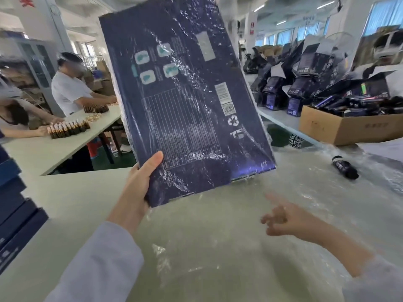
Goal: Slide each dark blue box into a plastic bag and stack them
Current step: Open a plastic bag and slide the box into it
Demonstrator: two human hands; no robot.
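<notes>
Head view, and up goes the dark blue box point(185, 101), raised high above the table point(72, 199) and tilted, its printed back facing us — a table of small print, four pale icons, a barcode and a recycling mark. It sits inside a clear plastic bag point(197, 149), the film wrinkled and shining across the face, with loose plastic trailing off the lower edge. Left hand point(139, 184) has it by the lower left corner, thumb pressed flat on the printed face, fingers wrapped behind. Right hand point(285, 219) is off the box altogether, hovering low over the table, fingers loosely spread and holding nothing; it is blurred.

Beneath both hands lies a spread of more clear plastic bags point(218, 247), flat on the tabletop. At the left edge — a stack of dark blue boxes point(15, 210), piled one on another. Over to the right, a small dark bottle point(345, 167) lies on its side on the plastic. Beyond it, an open cardboard carton point(349, 127) holds a jumble of dark bottles and tubes; what exactly they are, hard to tell. Behind that, a crowd of open dark cartons point(301, 83) with their flaps up. Far left, two people point(69, 88) work at another table over rows of small brown vials point(67, 128).
</notes>
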